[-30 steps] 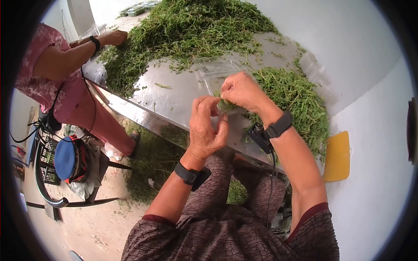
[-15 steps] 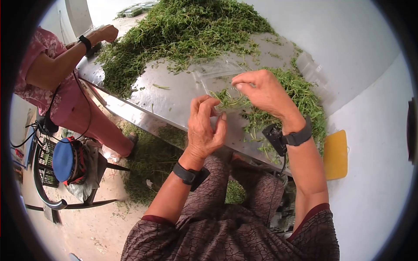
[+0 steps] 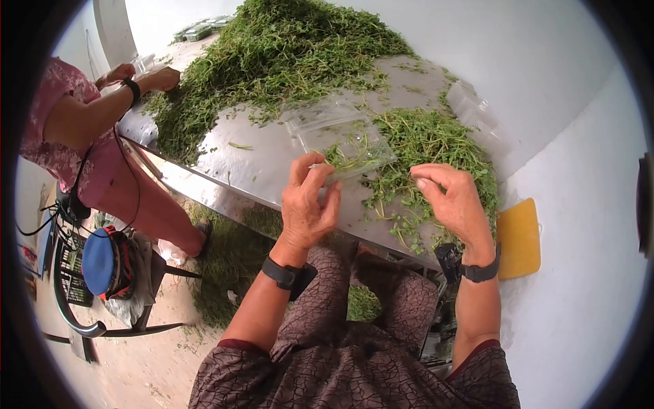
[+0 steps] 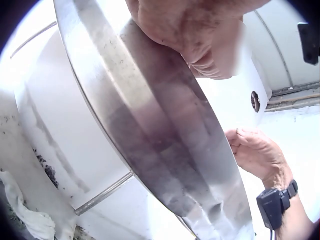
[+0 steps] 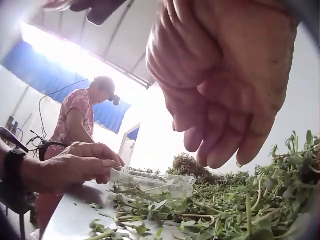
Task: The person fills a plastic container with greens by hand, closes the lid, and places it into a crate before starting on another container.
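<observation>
My left hand (image 3: 306, 208) pinches the near edge of a clear plastic clamshell box (image 3: 319, 120), thumb and fingers at its rim. The lid is folded back toward the far side, and a few green stems (image 3: 354, 155) lie inside. To the right, my right hand (image 3: 453, 201) hovers over the near part of a small heap of leafy greens (image 3: 436, 136), fingers loosely bent and holding nothing. From the right wrist, the box (image 5: 182, 187) sits low behind loose sprigs (image 5: 150, 207). The left wrist view shows mostly the table's metal edge (image 4: 155, 115).
A large mound of greens (image 3: 293, 54) covers the far table. Stacked clear boxes (image 3: 477, 109) stand at the right wall, near a yellow board (image 3: 519, 238). Another person (image 3: 88, 136) works at the left. Behind them are a chair (image 3: 85, 327) and a blue round-topped object (image 3: 99, 262).
My right hand let go of the greens in the box, then moved right and nearer, over the small heap. The left hand stays at the box's edge.
</observation>
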